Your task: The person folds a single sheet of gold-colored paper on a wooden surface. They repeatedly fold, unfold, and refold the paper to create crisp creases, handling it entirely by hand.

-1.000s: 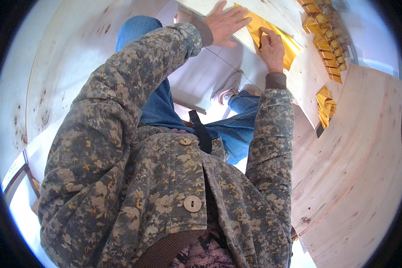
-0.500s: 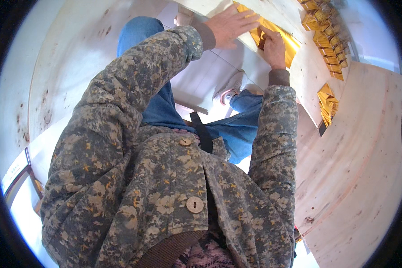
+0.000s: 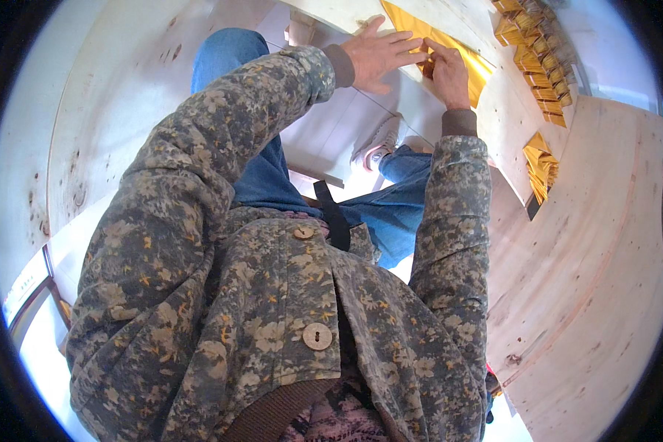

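A gold foil sheet (image 3: 473,70) lies on the pale wooden tabletop near the far edge of the view. My left hand (image 3: 381,56) is open, palm down and fingers spread, with its fingertips beside the sheet's left part. Over the near edge of the sheet is my right hand (image 3: 449,77), its index finger reaching toward the left fingertips and its other fingers curled in. Whatever those curled fingers grip is hidden. The two hands' fingertips almost meet.
A long row of folded gold foil pieces (image 3: 539,66) stands at the far right of the tabletop (image 3: 502,129). One separate folded gold piece (image 3: 540,166) sits nearer, by the table's corner. A wooden board (image 3: 589,243) spans the right side. My knees and a shoe (image 3: 379,146) show below.
My left hand has drawn back slightly from the gold sheet, and its fingers are spread wider. The right index finger has straightened toward the left fingertips.
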A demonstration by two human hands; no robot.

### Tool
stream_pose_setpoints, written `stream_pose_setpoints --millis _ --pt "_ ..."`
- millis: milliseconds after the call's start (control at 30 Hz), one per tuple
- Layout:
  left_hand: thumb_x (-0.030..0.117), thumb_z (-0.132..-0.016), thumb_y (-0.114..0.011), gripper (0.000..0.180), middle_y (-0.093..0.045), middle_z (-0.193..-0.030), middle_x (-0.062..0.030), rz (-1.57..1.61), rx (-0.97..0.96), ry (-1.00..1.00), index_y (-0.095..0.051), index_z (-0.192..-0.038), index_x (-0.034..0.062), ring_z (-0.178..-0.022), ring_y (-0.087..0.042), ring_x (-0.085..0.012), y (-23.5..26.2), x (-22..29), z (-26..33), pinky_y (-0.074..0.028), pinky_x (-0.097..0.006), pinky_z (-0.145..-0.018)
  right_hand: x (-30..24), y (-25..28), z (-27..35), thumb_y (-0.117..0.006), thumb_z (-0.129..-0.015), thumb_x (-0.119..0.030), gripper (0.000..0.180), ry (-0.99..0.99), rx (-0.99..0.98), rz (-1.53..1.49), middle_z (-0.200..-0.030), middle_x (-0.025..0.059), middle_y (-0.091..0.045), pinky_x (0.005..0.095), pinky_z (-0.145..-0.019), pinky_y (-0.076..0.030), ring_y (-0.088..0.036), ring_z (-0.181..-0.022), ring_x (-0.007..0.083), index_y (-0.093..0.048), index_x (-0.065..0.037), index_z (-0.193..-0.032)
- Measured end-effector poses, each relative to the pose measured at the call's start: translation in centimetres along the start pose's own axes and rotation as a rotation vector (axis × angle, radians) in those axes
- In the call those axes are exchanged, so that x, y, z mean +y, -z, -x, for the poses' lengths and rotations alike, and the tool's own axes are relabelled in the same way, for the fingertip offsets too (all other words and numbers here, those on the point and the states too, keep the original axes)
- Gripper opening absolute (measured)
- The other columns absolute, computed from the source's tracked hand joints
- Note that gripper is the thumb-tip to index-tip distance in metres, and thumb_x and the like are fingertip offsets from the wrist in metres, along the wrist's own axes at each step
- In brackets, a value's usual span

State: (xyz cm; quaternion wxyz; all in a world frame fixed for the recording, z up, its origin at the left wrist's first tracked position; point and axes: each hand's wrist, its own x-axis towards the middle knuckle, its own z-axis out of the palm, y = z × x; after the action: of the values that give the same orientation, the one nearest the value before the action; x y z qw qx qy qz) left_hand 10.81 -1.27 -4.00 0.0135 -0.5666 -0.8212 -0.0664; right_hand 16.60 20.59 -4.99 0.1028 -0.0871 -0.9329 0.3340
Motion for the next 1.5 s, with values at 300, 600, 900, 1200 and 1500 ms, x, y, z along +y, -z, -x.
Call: stream_pose_setpoints --millis 300,600,900,1200,1500 --pt "0.039 -0.078 -0.075 0.089 -0.021 -0.164 -0.0085 -0.115 -0.047 -0.063 -0.032 -0.155 0.0315 -0.151 -0.022 -0.0256 0.3 -0.1 0.0 -0.019 -0.069 -0.114 0.4 0.0 -0.1 -0.037 -0.095 0.001 0.043 -0.003 -0.091 -0.004 -0.100 0.0099 -0.054 0.0299 -0.069 -0.062 -0.066 -0.076 0.0189 -0.068 -0.005 -0.125" --pt "0.037 -0.076 -0.076 0.089 -0.021 -0.164 -0.0112 -0.104 -0.051 -0.091 -0.034 -0.154 0.0351 -0.151 -0.023 -0.0269 0.7 -0.2 0.1 -0.022 -0.068 -0.113 -0.2 0.0 0.0 -0.056 -0.089 -0.009 0.032 -0.097 -0.014 -0.098 -0.097 0.0170 -0.064 0.0416 -0.084 -0.052 -0.064 -0.091 0.0317 -0.075 -0.013 -0.114" --pt "0.032 -0.079 -0.075 0.091 -0.026 -0.162 -0.0108 -0.052 0.013 -0.082 -0.028 -0.156 0.0250 -0.150 -0.024 -0.0244 0.4 -0.2 0.1 -0.017 -0.061 -0.119 -0.3 -0.2 0.3 -0.056 -0.088 -0.009 0.031 0.019 0.054 -0.034 -0.094 0.0149 -0.065 0.0406 -0.082 -0.052 -0.064 -0.087 0.0307 -0.075 -0.013 -0.113" --pt "0.040 -0.081 -0.070 0.096 -0.026 -0.163 -0.0104 0.083 -0.014 0.001 -0.022 -0.158 0.0117 -0.150 -0.024 -0.0222 0.6 -0.1 -0.1 -0.014 -0.055 -0.122 -1.6 0.0 1.1 -0.067 -0.083 -0.011 0.036 0.077 0.060 0.073 -0.086 0.0097 -0.061 0.0329 -0.071 -0.051 -0.060 -0.076 0.0205 -0.073 -0.010 -0.118" --pt "0.038 -0.079 -0.072 0.087 -0.025 -0.163 -0.0094 0.095 -0.001 -0.028 -0.034 -0.154 0.0139 -0.151 -0.023 -0.0219 0.7 -0.4 0.2 -0.014 -0.058 -0.121 -2.4 1.0 1.5 -0.075 -0.079 -0.015 0.049 0.065 -0.053 0.021 -0.094 0.0096 -0.055 0.0315 -0.074 -0.052 -0.058 -0.079 0.0197 -0.067 -0.005 -0.126"
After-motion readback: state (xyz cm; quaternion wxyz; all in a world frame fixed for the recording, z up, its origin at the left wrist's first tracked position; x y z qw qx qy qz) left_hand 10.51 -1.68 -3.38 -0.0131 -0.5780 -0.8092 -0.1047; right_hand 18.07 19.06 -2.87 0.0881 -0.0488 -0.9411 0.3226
